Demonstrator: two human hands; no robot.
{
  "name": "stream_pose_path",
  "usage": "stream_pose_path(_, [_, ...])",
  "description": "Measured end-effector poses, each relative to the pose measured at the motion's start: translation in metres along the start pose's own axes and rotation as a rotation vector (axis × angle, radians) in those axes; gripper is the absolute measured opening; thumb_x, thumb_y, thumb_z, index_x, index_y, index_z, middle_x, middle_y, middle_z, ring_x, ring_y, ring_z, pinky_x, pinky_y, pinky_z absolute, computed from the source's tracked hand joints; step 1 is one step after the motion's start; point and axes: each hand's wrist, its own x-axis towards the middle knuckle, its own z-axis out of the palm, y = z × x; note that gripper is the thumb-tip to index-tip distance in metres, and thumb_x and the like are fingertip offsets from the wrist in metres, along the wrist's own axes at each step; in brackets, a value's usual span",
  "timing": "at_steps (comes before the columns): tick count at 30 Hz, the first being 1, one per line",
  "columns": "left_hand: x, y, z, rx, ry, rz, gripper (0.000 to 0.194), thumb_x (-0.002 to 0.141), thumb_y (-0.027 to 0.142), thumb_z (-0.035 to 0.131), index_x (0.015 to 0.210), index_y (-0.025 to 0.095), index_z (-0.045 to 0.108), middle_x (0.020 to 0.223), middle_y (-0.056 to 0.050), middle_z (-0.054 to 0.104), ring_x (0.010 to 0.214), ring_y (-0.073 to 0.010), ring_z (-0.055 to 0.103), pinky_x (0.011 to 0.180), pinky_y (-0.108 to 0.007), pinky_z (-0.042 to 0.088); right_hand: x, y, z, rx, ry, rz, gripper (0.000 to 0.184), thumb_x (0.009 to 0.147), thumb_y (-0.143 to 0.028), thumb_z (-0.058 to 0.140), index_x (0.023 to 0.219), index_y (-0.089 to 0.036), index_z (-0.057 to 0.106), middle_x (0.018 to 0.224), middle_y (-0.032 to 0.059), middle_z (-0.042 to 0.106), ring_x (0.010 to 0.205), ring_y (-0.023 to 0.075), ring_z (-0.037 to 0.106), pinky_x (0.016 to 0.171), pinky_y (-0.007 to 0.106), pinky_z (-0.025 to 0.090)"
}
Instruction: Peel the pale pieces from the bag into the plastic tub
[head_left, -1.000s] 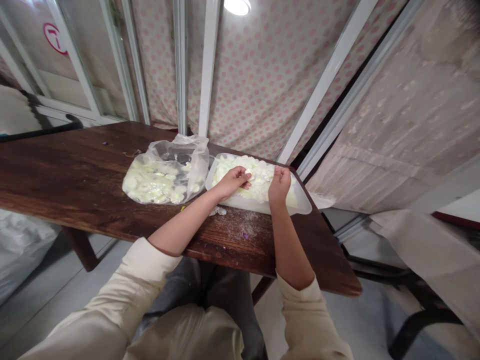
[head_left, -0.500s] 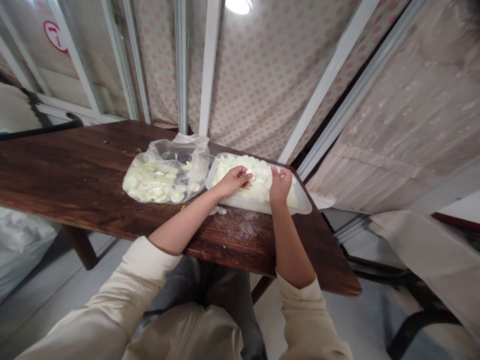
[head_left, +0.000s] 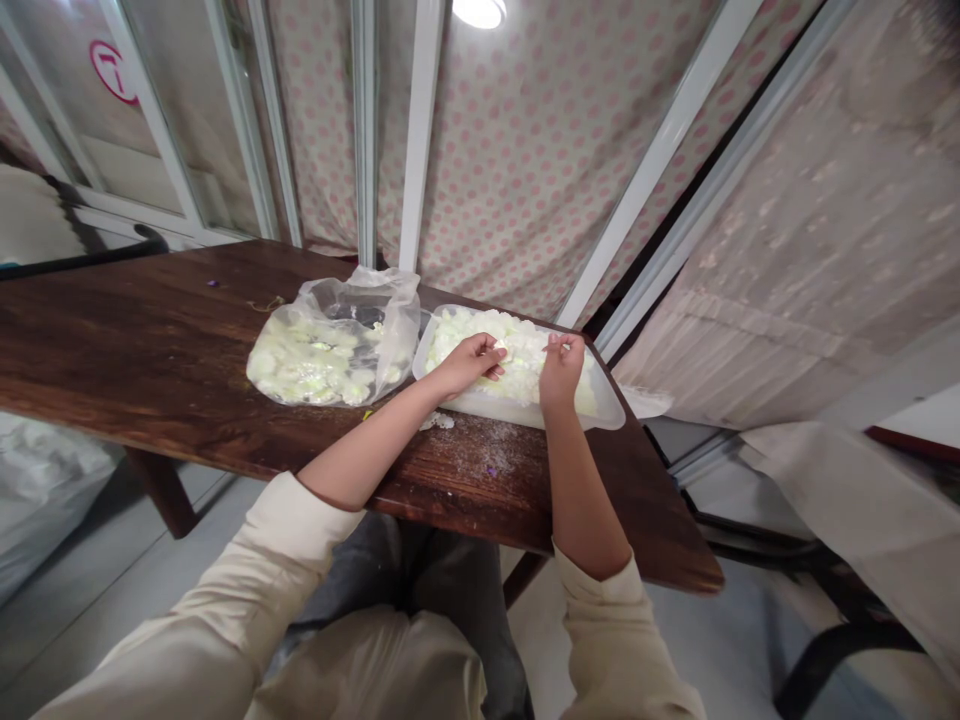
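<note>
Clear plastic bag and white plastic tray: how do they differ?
The crumpled clear plastic bag has creased sides; the white rectangular plastic tray has smooth walls. Neither left hand nor right hand is over the bag; both are over the tray. Both containers hold pale greenish-white pieces.

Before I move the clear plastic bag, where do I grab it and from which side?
I'd pinch the crumpled loose film at the back right of the clear plastic bag, coming from above. It stands up there, while the pale pieces lie lower, mostly front left. The white tray sits close on the bag's right, so that side looks tight.
</note>
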Motion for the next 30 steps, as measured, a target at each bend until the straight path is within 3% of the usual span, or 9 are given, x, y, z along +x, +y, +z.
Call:
stream_pose_path(7, [-0.0002,0.0007,-0.0001,0.015,0.004,0.0,0.017,0.076,0.026,0.055,0.076,0.014,0.044,0.063,0.001,0.053,0.057,-0.0061,0.053,0.063,-0.024,0.044,-0.002,-0.0068,-0.0005,0.034,-0.014,0.04,0.029,0.077,-0.047,0.048,0.073,-0.021,0.036,0.056,-0.0078,0.032,0.05,0.007,0.032,0.054,0.022,0.031])
stream_pose_path(11, [0.0005,0.0001,-0.0003,0.019,0.007,0.009,0.016,0.077,0.026,0.055,0.076,0.014,0.044,0.064,0.001,0.053,0.057,-0.0061,0.053,0.063,-0.024,0.044,-0.0023,-0.0083,-0.0016,0.005,0.044,0.071,0.035,0.074,-0.053,0.049,0.068,-0.02,0.038,0.054,-0.0073,0.032,0.05,0.0073,0.031,0.053,0.022,0.03])
stream_pose_path(15, [0.0004,0.0002,-0.0003,0.025,0.003,0.005,0.016,0.077,0.026,0.055,0.076,0.014,0.044,0.063,0.002,0.053,0.056,-0.006,0.053,0.062,-0.023,0.044,-0.002,-0.0071,-0.0016,0.015,0.069,0.045,0.045,0.079,-0.06,0.032,0.06,-0.019,0.039,0.055,-0.0039,0.038,0.054,0.009,0.038,0.057,0.024,0.034])
stream_pose_path(19, [-0.0012,0.0025,0.0004,0.032,0.0,-0.006,0.016,0.076,0.026,0.055,0.075,0.014,0.044,0.062,0.002,0.053,0.056,-0.006,0.053,0.062,-0.023,0.043,-0.0023,-0.0095,-0.001,0.014,0.048,0.203,0.059,0.082,-0.063,0.009,0.053,-0.02,0.038,0.05,-0.0023,0.037,0.048,0.0095,0.038,0.053,0.025,0.032])
stream_pose_path(23, [-0.0019,0.0032,0.0005,0.042,-0.011,-0.013,0.015,0.077,0.025,0.054,0.075,0.014,0.044,0.063,0.002,0.054,0.056,-0.0059,0.053,0.062,-0.023,0.043,-0.0023,-0.0095,-0.0013,-0.014,0.028,0.274,0.061,0.083,-0.061,0.003,0.052,-0.02,0.036,0.045,-0.004,0.029,0.044,0.0095,0.031,0.049,0.025,0.028])
stream_pose_path(30, [-0.0018,0.0022,0.0006,0.021,-0.013,-0.012,0.017,0.076,0.026,0.056,0.074,0.014,0.044,0.062,0.003,0.052,0.056,-0.0053,0.053,0.061,-0.022,0.043,-0.0007,-0.0019,0.0009,-0.097,-0.058,0.066,0.044,0.079,-0.056,0.037,0.055,-0.02,0.029,0.052,-0.0059,0.026,0.051,0.0084,0.028,0.053,0.024,0.027])
